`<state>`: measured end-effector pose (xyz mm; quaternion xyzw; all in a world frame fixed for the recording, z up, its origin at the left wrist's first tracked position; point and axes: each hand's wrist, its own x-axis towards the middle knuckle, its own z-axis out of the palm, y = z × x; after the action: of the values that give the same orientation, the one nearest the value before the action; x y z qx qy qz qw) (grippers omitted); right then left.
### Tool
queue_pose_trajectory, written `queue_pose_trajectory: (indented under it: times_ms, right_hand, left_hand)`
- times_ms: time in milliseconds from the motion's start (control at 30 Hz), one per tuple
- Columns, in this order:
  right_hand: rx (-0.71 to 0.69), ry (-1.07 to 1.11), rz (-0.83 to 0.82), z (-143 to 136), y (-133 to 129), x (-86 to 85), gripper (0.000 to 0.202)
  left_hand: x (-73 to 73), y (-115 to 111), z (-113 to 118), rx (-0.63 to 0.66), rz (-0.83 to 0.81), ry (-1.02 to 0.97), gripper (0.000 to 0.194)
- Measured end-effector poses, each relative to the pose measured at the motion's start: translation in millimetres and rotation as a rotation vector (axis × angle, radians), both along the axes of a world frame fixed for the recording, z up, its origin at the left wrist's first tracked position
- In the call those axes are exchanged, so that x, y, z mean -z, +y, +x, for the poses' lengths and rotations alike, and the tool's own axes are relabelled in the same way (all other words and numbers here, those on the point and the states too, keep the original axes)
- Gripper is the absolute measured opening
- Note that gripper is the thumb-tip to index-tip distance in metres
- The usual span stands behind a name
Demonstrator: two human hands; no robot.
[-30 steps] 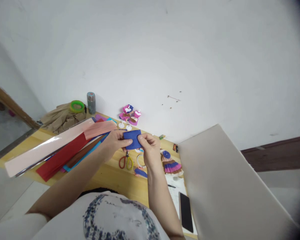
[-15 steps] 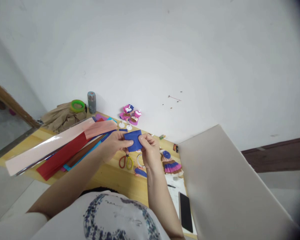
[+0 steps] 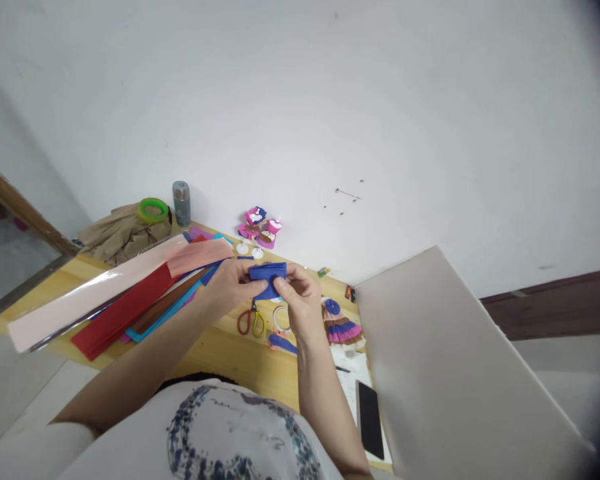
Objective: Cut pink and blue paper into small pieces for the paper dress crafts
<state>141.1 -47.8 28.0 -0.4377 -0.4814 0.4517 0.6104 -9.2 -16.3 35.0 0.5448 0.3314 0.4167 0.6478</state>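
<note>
A folded piece of blue crepe paper (image 3: pixel 269 275) is held up over the table between my two hands. My left hand (image 3: pixel 233 287) pinches its left side, thumb across the front. My right hand (image 3: pixel 299 293) grips the right side, with its thumb pressed on the lower front face. Several layers show along the top edge. Below the hands lie scissors (image 3: pixel 251 323) with one red and one yellow handle, a roll of tape (image 3: pixel 281 319) and a blue strip (image 3: pixel 283 343). The fingers behind the paper are partly hidden.
Long strips of coloured paper, a red one (image 3: pixel 125 310) among them, cover the table's left side. A flask (image 3: pixel 181 203) and a green tape roll (image 3: pixel 153 210) stand behind. To the right are a ruffled paper dress (image 3: pixel 343 327), a phone (image 3: pixel 369 420) and a grey panel (image 3: pixel 460 373).
The blue paper has tilted, so its layered top edge faces me more and its front looks shorter. My right hand has shifted slightly, its fingers more behind the paper.
</note>
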Motion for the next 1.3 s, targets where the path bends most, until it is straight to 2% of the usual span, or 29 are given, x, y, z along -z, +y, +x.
queue_pose_trajectory:
  times_ms: [100, 267, 367, 567, 800, 867, 933, 1033, 1100, 1167, 1233, 1300]
  right_hand:
    - [0.023, -0.03, -0.008, 1, 1, 1.4, 0.028]
    - [0.061, 0.029, -0.035, -1, 2, 5.7, 0.024]
    - [0.062, 0.069, -0.036, -3, 1, 4.9, 0.022]
    - [0.067, 0.168, -0.088, -7, -2, -2.5, 0.02]
    - [0.032, 0.219, -0.114, -8, -2, -0.9, 0.021]
    - [0.024, 0.157, -0.057, -7, -3, 1.6, 0.02]
    - [0.042, 0.014, 0.056, -4, -4, 3.1, 0.015]
    - [0.115, -0.274, 0.289, -2, -6, 2.7, 0.017]
    - [0.184, -0.433, 0.448, -1, -8, 1.9, 0.01]
    - [0.253, -0.525, 0.588, 0, -9, 2.1, 0.005]
    - [0.309, -0.556, 0.7, 2, -10, 3.4, 0.009]
    - [0.352, -0.567, 0.79, 3, -10, 5.3, 0.013]
  left_hand:
    - [-0.4, 0, 0, -0.017, 0.009, 0.047, 0.014]
    - [0.1, -1, 2, 0.023, -0.066, -0.061, 0.021]
    - [0.9, -3, 4, 0.001, -0.11, -0.07, 0.025]
    - [7.4, -6, 5, -0.065, 0.018, 0.042, 0.02]
    - [1.3, -5, 5, -0.001, 0.007, 0.01, 0.017]
    - [0.0, -4, 5, -0.007, 0.04, 0.007, 0.014]
    - [1.7, -3, 3, -0.066, 0.177, 0.049, 0.01]
    - [7.7, -1, -2, -0.215, 0.574, 0.176, 0.007]
    - [11.6, 0, -5, -0.299, 0.862, 0.213, 0.016]
    - [13.8, -1, -6, -0.356, 1.045, 0.198, 0.024]
    - [14.0, -2, -5, -0.408, 1.038, 0.191, 0.031]
    - [12.3, -3, -3, -0.437, 0.828, 0.178, 0.028]
